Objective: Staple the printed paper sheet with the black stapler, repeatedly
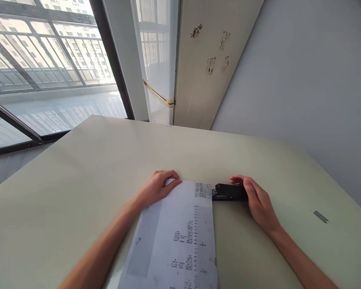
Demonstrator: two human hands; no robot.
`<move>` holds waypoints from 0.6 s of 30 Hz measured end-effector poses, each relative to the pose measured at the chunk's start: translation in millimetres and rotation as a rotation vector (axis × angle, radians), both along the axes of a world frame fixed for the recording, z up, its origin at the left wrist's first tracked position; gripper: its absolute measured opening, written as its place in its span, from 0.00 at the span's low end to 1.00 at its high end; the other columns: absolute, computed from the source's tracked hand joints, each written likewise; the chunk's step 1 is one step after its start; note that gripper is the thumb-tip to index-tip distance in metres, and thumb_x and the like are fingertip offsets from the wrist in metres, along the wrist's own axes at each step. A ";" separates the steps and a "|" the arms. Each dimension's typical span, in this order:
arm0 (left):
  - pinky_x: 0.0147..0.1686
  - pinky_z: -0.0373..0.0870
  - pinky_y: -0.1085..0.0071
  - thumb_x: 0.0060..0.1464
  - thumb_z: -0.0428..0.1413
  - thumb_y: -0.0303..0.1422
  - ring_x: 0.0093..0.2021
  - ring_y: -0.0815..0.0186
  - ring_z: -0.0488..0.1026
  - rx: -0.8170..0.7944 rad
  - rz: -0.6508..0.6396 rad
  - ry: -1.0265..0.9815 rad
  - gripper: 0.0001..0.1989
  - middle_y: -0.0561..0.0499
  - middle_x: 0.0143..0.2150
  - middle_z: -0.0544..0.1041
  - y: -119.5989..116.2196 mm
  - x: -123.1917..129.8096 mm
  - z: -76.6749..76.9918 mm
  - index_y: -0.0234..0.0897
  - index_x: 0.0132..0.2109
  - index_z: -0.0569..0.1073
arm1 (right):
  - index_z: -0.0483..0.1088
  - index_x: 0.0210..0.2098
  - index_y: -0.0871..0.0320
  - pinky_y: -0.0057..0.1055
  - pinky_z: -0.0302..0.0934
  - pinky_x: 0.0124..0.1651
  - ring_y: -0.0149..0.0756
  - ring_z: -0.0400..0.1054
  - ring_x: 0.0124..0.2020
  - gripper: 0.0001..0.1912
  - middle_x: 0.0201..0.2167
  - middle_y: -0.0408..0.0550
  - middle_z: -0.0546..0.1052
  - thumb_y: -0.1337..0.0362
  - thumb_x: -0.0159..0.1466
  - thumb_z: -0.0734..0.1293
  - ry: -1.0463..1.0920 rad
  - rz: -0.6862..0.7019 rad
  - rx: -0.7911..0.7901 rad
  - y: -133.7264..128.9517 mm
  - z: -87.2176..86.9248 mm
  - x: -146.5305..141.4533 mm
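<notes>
A printed paper [180, 224], possibly several sheets together, lies lengthwise in front of me, with small dark text and a barcode-like block by its top right corner. My left hand [161, 186] is closed on its top left corner, thumb over the top side. At the right edge, near the top corner, a black stapler [230, 192] lies sideways with its metal nose touching the paper. My right hand [257, 198] grips the stapler's rear end, the thumb on top and the fingers around the far side. Whether the paper's edge is inside the jaws I cannot tell.
The pale table [78, 168] spreads out around the paper. A short dark grey strip [320, 216] lies on it at the right. Beyond the far edge stands a refrigerator [209, 80] with brown marks; a glass window [45, 60] is at the left and a plain wall [313, 76] at the right.
</notes>
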State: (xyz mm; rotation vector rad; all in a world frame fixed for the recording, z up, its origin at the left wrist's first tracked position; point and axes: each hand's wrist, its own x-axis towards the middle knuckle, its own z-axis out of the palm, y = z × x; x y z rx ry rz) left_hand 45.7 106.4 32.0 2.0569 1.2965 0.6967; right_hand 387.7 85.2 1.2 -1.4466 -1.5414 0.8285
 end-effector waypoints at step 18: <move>0.24 0.55 0.72 0.63 0.58 0.44 0.24 0.71 0.60 -0.096 0.117 -0.161 0.15 0.54 0.27 0.77 2.0 -10.1 31.1 0.39 0.35 0.80 | 0.73 0.52 0.50 0.46 0.67 0.49 0.49 0.71 0.55 0.14 0.54 0.52 0.77 0.60 0.75 0.58 -0.193 -0.019 0.309 -16.2 7.2 -3.1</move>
